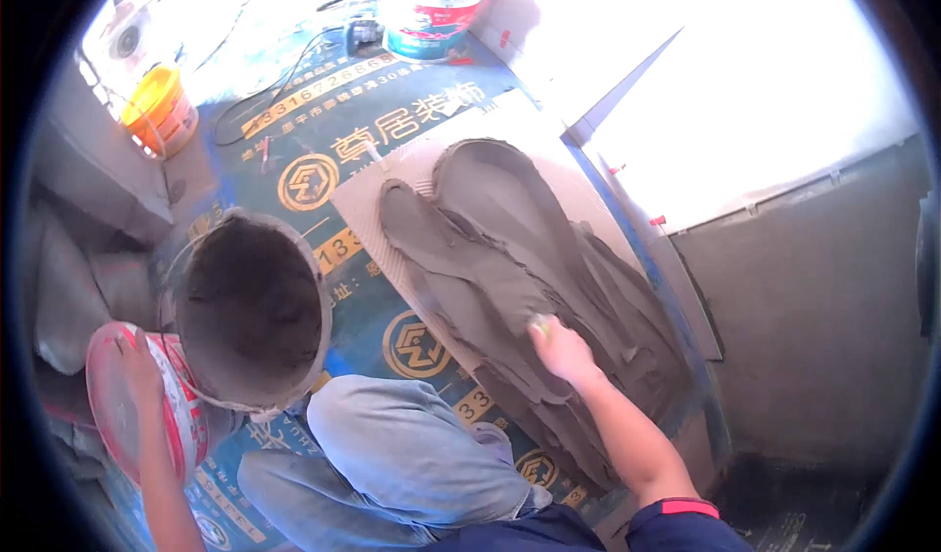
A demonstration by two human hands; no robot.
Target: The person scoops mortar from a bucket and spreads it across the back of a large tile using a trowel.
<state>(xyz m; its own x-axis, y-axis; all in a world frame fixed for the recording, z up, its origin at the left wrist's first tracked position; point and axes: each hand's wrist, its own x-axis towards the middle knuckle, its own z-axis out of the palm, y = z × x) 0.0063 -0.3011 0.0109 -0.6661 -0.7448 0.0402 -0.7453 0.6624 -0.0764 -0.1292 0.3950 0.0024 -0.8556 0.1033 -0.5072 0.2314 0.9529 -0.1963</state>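
Note:
My right hand (566,354) is closed around a trowel handle, its pale yellow-green end showing by the thumb. The blade cannot be told apart from the grey mortar (510,282) beneath. That mortar lies in thick, ridged swaths over a large pale tile (368,199), smoothed in long curved strokes. On the left, my left hand (144,366) rests with its fingers stretched out on the round pale face of a red-and-white bucket (181,410). Touching this bucket is a bigger mortar-smeared bucket (319,287), its inside dark grey.
Blue printed floor sheeting (284,140) lies under everything. An orange bucket (162,111) stands at the far left, a teal-and-red bucket (431,23) at the far middle. A cable (284,81) snakes between them. Along the right runs a wall with pale tiles (745,111). My knees (392,444) are close to the mortar.

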